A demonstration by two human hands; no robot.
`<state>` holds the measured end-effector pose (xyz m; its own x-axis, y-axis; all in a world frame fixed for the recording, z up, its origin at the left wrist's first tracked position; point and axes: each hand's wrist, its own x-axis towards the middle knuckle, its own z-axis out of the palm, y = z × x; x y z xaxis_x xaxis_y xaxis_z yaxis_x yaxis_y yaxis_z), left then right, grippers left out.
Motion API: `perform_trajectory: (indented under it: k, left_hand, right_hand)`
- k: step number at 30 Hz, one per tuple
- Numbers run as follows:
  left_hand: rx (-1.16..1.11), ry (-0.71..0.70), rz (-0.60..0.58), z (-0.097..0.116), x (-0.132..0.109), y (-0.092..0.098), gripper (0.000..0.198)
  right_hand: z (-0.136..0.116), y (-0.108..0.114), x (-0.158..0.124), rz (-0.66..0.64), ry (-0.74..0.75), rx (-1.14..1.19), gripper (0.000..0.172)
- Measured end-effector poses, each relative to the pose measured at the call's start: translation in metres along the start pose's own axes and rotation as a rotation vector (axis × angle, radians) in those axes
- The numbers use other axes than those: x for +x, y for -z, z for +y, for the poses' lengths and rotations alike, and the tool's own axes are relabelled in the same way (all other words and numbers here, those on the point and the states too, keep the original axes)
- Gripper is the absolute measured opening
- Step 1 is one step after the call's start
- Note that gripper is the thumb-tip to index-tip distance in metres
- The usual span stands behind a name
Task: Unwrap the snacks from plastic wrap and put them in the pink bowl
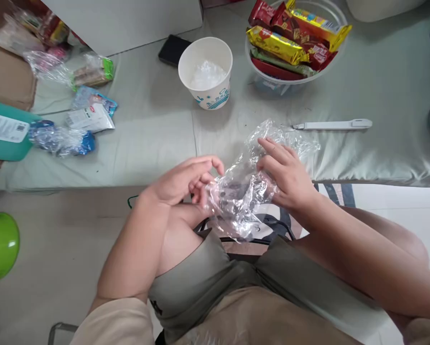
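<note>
Apparently, handling the film (242,206) is sitting partway: it is draping, crumpled, over the edge of the table (139,153), not yet put aside. The left hand (186,182) is curling at one side, the right hand (287,175) is bending over the other; whether either is pinching, one cannot tell. Pale stuff (208,75) is already lying in the cup (215,98), while the film is lying outside, beside the knife (333,125).
</note>
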<state>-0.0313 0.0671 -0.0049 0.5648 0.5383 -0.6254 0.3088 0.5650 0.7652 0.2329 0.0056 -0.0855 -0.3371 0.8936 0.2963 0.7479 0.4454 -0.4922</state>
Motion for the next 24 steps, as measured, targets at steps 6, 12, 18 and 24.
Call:
perform_trajectory:
  k: [6, 12, 18, 24]
  left_hand:
    - [0.61, -0.315, 0.252, -0.018, 0.023, 0.009, 0.076]
    - [0.8, -0.586, 0.08, -0.026, 0.039, -0.032, 0.046]
    - [0.682, -0.602, 0.29, -0.026, 0.048, -0.025, 0.015]
    - [0.82, -0.622, 0.41, -0.026, 0.045, -0.004, 0.019]
  right_hand:
    - [0.008, 0.016, -0.001, -0.037, 0.107, 0.227, 0.036]
    - [0.01, 0.016, -0.003, -0.029, 0.196, 0.318, 0.03]
    - [0.003, 0.023, -0.004, 0.167, 0.232, 0.275, 0.012]
    - [-0.004, 0.012, -0.005, 0.263, 0.358, 0.05, 0.008]
